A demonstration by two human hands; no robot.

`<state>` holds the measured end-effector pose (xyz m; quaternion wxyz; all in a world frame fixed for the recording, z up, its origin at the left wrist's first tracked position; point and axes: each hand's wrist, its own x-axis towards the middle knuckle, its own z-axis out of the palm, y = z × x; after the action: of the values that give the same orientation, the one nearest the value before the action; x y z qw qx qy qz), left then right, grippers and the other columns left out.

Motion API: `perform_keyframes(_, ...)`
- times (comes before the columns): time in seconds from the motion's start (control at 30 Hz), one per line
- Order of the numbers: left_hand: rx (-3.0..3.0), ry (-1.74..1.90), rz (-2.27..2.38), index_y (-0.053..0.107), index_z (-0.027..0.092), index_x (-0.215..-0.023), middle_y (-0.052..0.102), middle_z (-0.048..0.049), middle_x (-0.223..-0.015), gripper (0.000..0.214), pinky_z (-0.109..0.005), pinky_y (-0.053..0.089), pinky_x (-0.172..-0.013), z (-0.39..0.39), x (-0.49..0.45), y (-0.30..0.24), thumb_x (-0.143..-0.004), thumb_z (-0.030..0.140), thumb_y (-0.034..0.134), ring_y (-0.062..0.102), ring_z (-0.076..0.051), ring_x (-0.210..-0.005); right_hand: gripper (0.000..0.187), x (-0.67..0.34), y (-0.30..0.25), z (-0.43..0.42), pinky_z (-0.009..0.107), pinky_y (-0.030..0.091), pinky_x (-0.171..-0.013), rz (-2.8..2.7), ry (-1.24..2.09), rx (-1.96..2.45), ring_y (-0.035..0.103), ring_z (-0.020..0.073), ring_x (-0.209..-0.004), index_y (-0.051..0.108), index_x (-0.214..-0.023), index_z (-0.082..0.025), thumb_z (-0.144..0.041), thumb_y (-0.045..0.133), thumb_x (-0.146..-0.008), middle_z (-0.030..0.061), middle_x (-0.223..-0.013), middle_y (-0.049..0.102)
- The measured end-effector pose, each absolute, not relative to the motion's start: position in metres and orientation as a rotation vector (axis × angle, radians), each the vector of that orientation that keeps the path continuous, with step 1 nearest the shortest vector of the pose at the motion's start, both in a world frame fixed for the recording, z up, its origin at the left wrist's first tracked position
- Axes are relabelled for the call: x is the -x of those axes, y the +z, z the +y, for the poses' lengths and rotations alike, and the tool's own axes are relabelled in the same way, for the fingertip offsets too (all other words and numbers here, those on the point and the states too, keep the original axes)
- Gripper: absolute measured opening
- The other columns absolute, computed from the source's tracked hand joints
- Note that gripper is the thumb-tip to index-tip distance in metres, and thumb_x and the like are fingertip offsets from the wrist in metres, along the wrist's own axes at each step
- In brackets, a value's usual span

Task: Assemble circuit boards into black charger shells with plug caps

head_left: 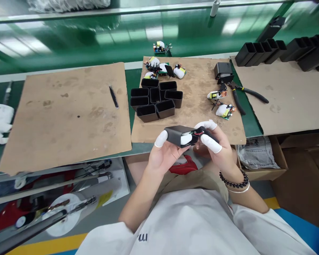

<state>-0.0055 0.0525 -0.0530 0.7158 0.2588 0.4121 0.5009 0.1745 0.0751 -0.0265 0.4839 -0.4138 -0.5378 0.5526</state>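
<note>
My left hand (163,152) grips a black plastic housing (175,134) just past the table's front edge, its thumb in a white finger cot. White-covered electronics and a red wire show at the housing's open end. My right hand (215,143), also with white finger cots, pinches the black end cap (210,134) joined to those electronics. Beyond my hands, several empty black housings (155,95) stand grouped on the cardboard. Small circuit boards (224,110) lie to the right, close to a black housing (223,72) with parts showing at its end.
Yellow-and-black pliers (238,92) lie across the gap between cardboard sheets. Black tweezers (113,97) rest on the left cardboard sheet (63,120). More circuit boards (159,67) sit at the back. Black housings (257,53) line the far right. An open carton (276,156) stands below the edge.
</note>
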Motion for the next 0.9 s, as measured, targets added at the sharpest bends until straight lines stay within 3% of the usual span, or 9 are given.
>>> perform_keyframes(0.1,-0.485,1.083,0.847,0.071,0.021,-0.115,0.077,-0.0114,-0.129,0.066,-0.048,0.065,-0.102,0.054,0.006,-0.050,-0.083,0.079,0.062,0.074,-0.032,-0.120,0.053,-0.174,-0.021,0.079,0.037,0.063,-0.090,-1.563,1.169,0.894,0.073,0.0224,-0.102,0.059,-0.135,-0.029,-0.047,0.075,-0.088,0.0059,-0.118,0.073)
perform_keyframes(0.17,-0.479,1.067,0.808,0.072,0.021,-0.114,0.079,-0.0117,-0.123,0.068,-0.047,0.067,-0.097,0.054,0.009,-0.046,-0.082,0.080,0.064,0.078,-0.032,-0.112,0.056,-0.174,-0.010,0.083,0.039,0.061,-0.098,-1.787,0.992,0.787,0.072,0.0247,-0.113,0.060,-0.135,-0.027,-0.036,0.081,-0.085,0.0087,-0.126,0.073)
perform_keyframes(0.3,-0.771,1.051,0.895,0.075,0.019,-0.115,0.081,-0.0138,-0.112,0.063,-0.044,0.067,-0.086,0.047,0.024,-0.040,-0.091,0.075,0.058,0.079,-0.030,-0.098,0.029,-0.175,0.023,0.110,0.036,0.064,-0.085,-2.093,0.753,0.755,0.077,0.0223,-0.093,0.072,-0.113,-0.025,-0.024,0.078,-0.085,0.0056,-0.106,0.081)
perform_keyframes(0.43,-1.418,1.356,1.419,0.072,0.024,-0.125,0.079,-0.0072,-0.105,0.033,-0.032,0.062,-0.079,0.041,0.042,-0.052,-0.098,0.041,0.066,0.075,-0.020,-0.087,0.035,-0.172,0.047,0.211,0.044,0.062,-0.089,-2.029,0.525,0.954,0.075,0.0254,-0.092,0.077,-0.103,-0.025,-0.020,0.085,-0.070,0.0030,-0.101,0.081)
perform_keyframes(0.57,-2.153,1.433,1.865,0.075,0.020,-0.105,0.074,-0.0041,-0.079,0.016,-0.031,0.052,-0.061,0.050,0.041,-0.075,-0.097,0.019,0.061,0.068,-0.019,-0.067,0.033,-0.151,0.042,0.356,0.047,0.059,-0.092,-1.861,0.292,1.332,0.070,0.0239,-0.086,0.073,-0.084,-0.012,-0.012,0.089,-0.055,0.0066,-0.088,0.077)
perform_keyframes(0.67,-2.401,1.422,2.057,0.072,0.017,-0.099,0.072,-0.0048,-0.076,0.013,-0.032,0.046,-0.058,0.056,0.033,-0.084,-0.096,0.014,0.059,0.063,-0.019,-0.063,0.032,-0.130,0.033,0.420,0.049,0.057,-0.098,-1.818,0.238,1.757,0.070,0.0261,-0.100,0.071,-0.098,-0.005,-0.019,0.082,-0.071,0.0161,-0.103,0.076)
perform_keyframes(0.73,-2.434,1.403,2.116,0.069,0.015,-0.101,0.071,-0.0047,-0.076,0.015,-0.032,0.045,-0.060,0.057,0.030,-0.085,-0.096,0.012,0.056,0.063,-0.018,-0.064,0.038,-0.113,0.032,0.434,0.051,0.055,-0.101,-1.834,0.223,1.892,0.068,0.0335,-0.114,0.069,-0.109,0.001,-0.023,0.076,-0.080,0.0288,-0.117,0.072)
perform_keyframes(0.8,-2.449,1.424,2.137,0.068,0.014,-0.102,0.071,-0.0051,-0.077,0.016,-0.032,0.043,-0.060,0.057,0.028,-0.085,-0.097,0.011,0.053,0.061,-0.018,-0.064,0.052,-0.090,0.035,0.432,0.059,0.049,-0.108,-1.839,0.164,1.913,0.056,0.0438,-0.135,0.063,-0.123,0.006,-0.024,0.075,-0.083,0.0398,-0.137,0.059)
perform_keyframes(0.9,-2.453,1.467,2.157,0.067,0.012,-0.104,0.070,-0.0048,-0.075,0.015,-0.032,0.039,-0.059,0.056,0.027,-0.084,-0.098,0.011,0.053,0.056,-0.017,-0.060,0.071,-0.043,0.039,0.420,0.064,0.041,-0.115,-2.075,-0.047,1.795,0.033,0.0468,-0.154,0.045,-0.148,0.001,-0.022,0.072,-0.087,0.0359,-0.162,0.038)
